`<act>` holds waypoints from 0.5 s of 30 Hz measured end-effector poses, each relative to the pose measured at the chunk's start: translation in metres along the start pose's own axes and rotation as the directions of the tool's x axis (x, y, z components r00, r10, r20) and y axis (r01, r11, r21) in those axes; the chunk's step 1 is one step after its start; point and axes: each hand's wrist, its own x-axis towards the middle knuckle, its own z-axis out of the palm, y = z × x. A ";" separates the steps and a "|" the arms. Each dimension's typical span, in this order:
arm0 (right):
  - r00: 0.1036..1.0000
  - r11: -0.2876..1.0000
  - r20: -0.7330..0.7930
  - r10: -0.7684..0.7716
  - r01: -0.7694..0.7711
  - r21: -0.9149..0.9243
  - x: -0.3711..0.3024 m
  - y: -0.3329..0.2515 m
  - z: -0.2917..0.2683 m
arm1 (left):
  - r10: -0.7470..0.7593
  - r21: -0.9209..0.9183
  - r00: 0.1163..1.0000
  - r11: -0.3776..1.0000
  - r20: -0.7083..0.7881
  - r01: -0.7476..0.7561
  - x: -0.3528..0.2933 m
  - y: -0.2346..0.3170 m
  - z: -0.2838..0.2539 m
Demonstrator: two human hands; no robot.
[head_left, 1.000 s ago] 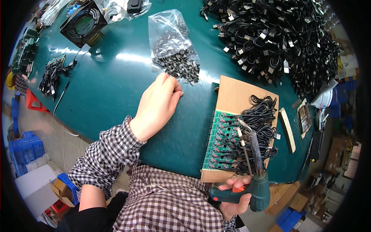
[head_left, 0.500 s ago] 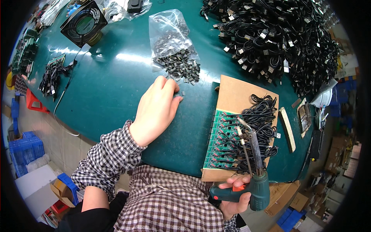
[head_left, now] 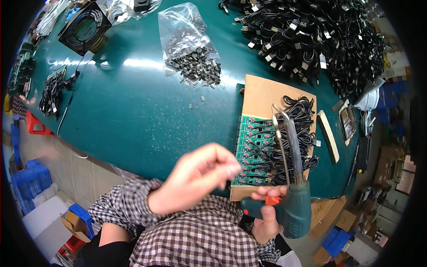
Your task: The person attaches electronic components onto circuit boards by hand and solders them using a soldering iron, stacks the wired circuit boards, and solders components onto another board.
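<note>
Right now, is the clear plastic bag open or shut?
Open: small black-and-silver parts spill out of the near end of the clear bag onto the green table.

You're in an electronics assembly workshop: your soldering gun (head_left: pixel 296 211), green circuit boards (head_left: pixel 246 153), heaped USB cables (head_left: pixel 307 40) and blue crates (head_left: pixel 31 179) show it.

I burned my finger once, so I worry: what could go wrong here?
If the soldering gun in the right hand is hot, its tip might scorch the black cables on the cardboard if they touch. It might also burn the left hand, should that stray close. The two loose pin headers near the plastic bag could get brushed away.
</note>
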 end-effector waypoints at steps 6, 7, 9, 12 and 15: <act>0.976 0.979 0.183 -0.117 0.145 -0.144 0.012 0.000 0.007 | -0.025 -0.235 0.995 0.971 0.098 0.047 -0.015 -0.027 0.026; 0.976 0.979 0.182 -0.116 0.144 -0.147 0.011 0.000 0.006 | -0.013 -0.212 0.995 0.977 0.095 0.033 -0.015 -0.027 0.027; 0.984 0.982 0.156 -0.081 0.106 -0.158 0.009 0.003 0.005 | 0.055 -0.118 0.995 0.992 0.082 -0.045 -0.014 -0.030 0.027; 0.989 0.989 0.148 -0.029 0.050 -0.141 0.008 -0.002 0.008 | 0.119 -0.037 0.992 0.992 0.033 -0.118 -0.015 -0.032 0.029; 0.989 0.991 0.146 -0.033 0.052 -0.125 0.007 -0.001 0.007 | 0.150 -0.019 0.989 0.989 0.017 -0.149 -0.019 -0.029 0.027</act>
